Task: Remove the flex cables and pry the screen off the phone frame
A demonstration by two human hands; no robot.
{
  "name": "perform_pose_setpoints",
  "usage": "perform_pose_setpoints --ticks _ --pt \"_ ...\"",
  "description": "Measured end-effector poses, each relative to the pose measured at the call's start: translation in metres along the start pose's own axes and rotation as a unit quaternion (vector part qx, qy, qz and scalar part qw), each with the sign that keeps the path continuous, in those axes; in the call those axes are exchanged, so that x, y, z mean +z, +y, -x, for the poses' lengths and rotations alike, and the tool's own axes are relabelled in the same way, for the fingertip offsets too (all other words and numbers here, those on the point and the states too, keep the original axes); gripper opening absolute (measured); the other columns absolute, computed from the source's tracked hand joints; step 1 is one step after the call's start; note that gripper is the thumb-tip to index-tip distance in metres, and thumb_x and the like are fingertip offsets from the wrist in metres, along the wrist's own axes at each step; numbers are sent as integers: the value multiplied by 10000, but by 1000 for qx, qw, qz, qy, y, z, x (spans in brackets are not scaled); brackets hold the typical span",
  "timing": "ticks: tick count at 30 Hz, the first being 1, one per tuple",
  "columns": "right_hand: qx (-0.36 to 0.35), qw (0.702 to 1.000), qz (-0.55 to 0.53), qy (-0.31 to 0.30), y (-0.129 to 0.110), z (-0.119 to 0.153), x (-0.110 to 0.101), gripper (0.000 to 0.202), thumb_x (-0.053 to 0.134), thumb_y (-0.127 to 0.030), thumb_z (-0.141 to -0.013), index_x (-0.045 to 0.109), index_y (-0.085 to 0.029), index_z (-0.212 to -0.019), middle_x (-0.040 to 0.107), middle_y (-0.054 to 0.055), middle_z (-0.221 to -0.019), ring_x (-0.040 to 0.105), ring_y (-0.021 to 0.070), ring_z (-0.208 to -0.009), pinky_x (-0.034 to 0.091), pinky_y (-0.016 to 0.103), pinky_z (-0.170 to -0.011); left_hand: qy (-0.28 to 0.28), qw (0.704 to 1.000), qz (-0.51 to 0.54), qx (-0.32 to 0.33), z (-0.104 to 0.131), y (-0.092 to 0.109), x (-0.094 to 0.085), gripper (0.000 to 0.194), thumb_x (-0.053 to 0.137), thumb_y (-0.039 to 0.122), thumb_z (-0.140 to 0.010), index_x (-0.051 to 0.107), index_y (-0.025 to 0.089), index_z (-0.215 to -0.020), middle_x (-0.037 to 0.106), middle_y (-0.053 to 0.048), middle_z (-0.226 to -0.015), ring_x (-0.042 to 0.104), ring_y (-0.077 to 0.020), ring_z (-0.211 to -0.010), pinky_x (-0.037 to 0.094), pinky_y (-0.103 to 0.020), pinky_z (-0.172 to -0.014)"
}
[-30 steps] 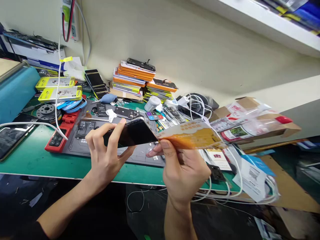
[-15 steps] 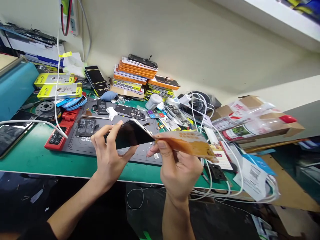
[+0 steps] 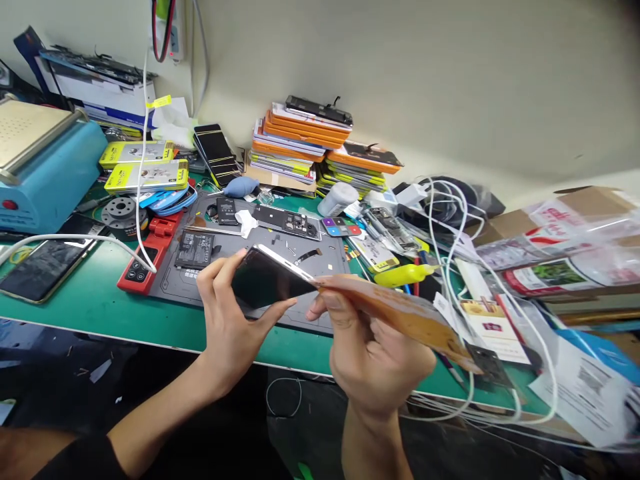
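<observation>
My left hand (image 3: 227,327) is closed around a smartphone (image 3: 270,280) with a dark glossy screen and a pale metal side edge, tilted above the mat. In my right hand (image 3: 375,353), thumb and fingers pinch an orange-brown translucent film (image 3: 400,308). One end of this film meets the phone's right corner, while the rest stretches away to the right. Whether it is stuck to the phone there, I cannot tell. Below and behind lies a grey work mat (image 3: 240,257) with a battery (image 3: 195,250), a phone housing part (image 3: 285,221) and a small flex cable (image 3: 309,255).
A red device (image 3: 143,263) sits along the mat's left edge, near another phone (image 3: 47,267). Stacked orange boxes (image 3: 305,133) stand at the wall. White cables (image 3: 463,227), a yellow bottle (image 3: 404,275) and plastic-wrapped cardboard (image 3: 565,253) crowd the right side.
The whole view has swung left, so the bench appears farther right. Both hands keep their holds; the film now reaches farther right and slopes down more. The phone's metal edge shows more.
</observation>
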State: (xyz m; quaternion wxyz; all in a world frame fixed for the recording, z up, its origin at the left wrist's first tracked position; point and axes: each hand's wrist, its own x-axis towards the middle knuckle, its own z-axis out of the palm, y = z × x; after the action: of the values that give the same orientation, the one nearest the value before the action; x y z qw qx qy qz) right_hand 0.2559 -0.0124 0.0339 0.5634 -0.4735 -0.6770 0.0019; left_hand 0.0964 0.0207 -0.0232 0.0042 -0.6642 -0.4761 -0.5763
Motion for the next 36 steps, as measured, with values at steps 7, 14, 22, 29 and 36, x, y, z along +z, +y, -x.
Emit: perform_pose_setpoints --ticks 7,14,22,29,36 --pt "-15 999 12 -39 -6 -7 0 178 726 -153 -1058 783 -231 -1208 800 -27 -951 726 92 -700 620 209 -693 -46 992 -30 110 -18 -16 -37 1015 873 376 -962 289 199 -1773 566 -176 -1440 602 -264 -1359 578 -402 -1181" --pt "-34 996 53 -62 -14 -22 -4 126 710 -174 -1082 769 -219 -1184 813 -35 -982 728 60 -742 612 165 -770 -35 963 -55 263 -54 -21 -48 509 847 203 -985 716 283 -1470 729 -45 -1219 650 -200 -1269 517 -325 -1185" --pt "-34 994 84 -67 -14 -23 -7 130 691 -227 -1097 795 -240 -1174 778 -15 -876 762 139 -797 655 268 -807 -58 932 -46 354 -75 -20 -48 384 799 175 -1016 722 162 -1393 821 -34 -1212 750 -192 -1268 599 -315 -1129" --pt "-48 991 113 -61 -10 -24 -8 110 686 -202 -1104 771 -210 -1174 814 -13 -974 741 89 -745 621 205 -767 -71 932 -82 347 -80 -12 -45 322 801 182 -1021 733 196 -1335 837 -11 -1209 782 -183 -1247 593 -294 -1097" --pt "-99 969 210 -89 -14 -32 -21 154 671 -171 -1108 756 -244 -1214 828 -25 -982 790 114 -802 594 206 -709 -62 923 -113 363 -83 -5 -48 261 821 218 -1013 754 225 -1265 844 32 -1227 806 -164 -1204 602 -295 -979"
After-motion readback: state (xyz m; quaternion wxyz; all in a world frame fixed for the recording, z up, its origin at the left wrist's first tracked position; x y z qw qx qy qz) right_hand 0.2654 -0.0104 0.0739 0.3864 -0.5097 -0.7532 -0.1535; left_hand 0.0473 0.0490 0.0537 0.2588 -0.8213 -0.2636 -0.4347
